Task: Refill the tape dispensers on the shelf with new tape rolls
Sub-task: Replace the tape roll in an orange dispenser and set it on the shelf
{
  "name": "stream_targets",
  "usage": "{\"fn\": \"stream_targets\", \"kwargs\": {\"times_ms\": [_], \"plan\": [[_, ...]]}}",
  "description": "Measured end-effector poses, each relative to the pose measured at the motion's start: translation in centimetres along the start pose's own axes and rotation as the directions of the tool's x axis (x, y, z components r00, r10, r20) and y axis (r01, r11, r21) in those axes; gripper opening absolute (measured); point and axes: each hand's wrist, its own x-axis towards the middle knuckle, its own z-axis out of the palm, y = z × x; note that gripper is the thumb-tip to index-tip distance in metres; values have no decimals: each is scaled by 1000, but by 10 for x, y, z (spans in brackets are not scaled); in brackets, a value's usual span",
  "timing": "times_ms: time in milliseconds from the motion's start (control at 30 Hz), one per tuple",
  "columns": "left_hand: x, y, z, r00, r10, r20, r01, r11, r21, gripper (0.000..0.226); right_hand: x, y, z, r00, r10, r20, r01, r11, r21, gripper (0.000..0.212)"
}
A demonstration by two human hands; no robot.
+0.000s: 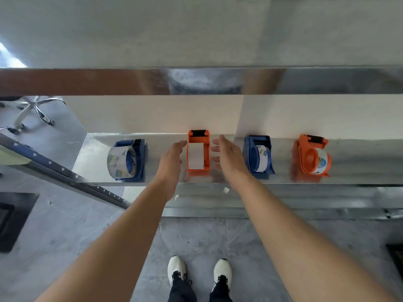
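Observation:
Several tape dispensers stand in a row on a shiny metal shelf (359, 166). From the left: a blue dispenser (135, 160) with a large clear roll, an orange dispenser (198, 151) holding a white roll, a second blue dispenser (258, 156) and a second orange dispenser (313, 155), both with rolls. My left hand (172, 158) hovers just left of the middle orange dispenser, fingers straight. On that dispenser's right side is my right hand (226, 155), fingers spread. Neither hand holds anything or clearly touches the dispenser.
An upper shelf edge (196, 81) runs across above the row. A blue perforated upright (65, 173) slants at the left. A chrome chair base (35, 110) stands on the grey tiled floor at far left. My white shoes (199, 271) are below the shelf.

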Motion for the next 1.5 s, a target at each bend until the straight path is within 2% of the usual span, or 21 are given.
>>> {"fn": "stream_targets", "kwargs": {"times_ms": [100,267,367,600,667,767,867,1033,1133,1200,1300,1500], "plan": [[7,-2,6,1000,12,-2,-12,1000,-10,25,5,8,1,1000,7,-14,-8,1000,-2,44],[20,-10,15,999,24,-39,-23,999,39,19,14,22,-1,999,43,-32,-42,999,28,51],[29,-19,19,996,43,-82,-38,998,52,22,19,30,-3,997,57,-43,-56,998,17,55],[34,-30,17,995,16,-100,-13,1000,27,45,23,45,0,998,50,-36,-51,999,-18,50],[33,-32,15,996,5,-87,-7,1000,-19,43,25,49,2,999,41,-21,-42,998,-54,49],[32,-35,12,998,-17,-58,12,996,-94,42,26,53,4,999,52,-4,-52,994,-94,31],[29,-39,11,1000,-17,-16,15,989,-146,44,26,53,1,998,14,-56,-21,991,-136,15],[24,-41,12,1000,-24,2,24,973,-230,44,19,52,-8,992,-58,-112,38,984,-175,11],[23,-39,16,999,-46,-6,43,960,-275,30,18,50,-10,981,-94,-168,62,980,-188,13],[23,-39,19,999,-37,-18,31,965,-261,25,17,48,-12,977,-103,-185,66,979,-194,15],[27,-43,22,999,-19,-40,10,978,-210,33,15,45,-14,975,-126,-180,91,977,-193,18],[41,-49,23,993,-19,-114,13,998,-54,23,14,44,-11,972,-154,-179,117,972,-201,18]]}}
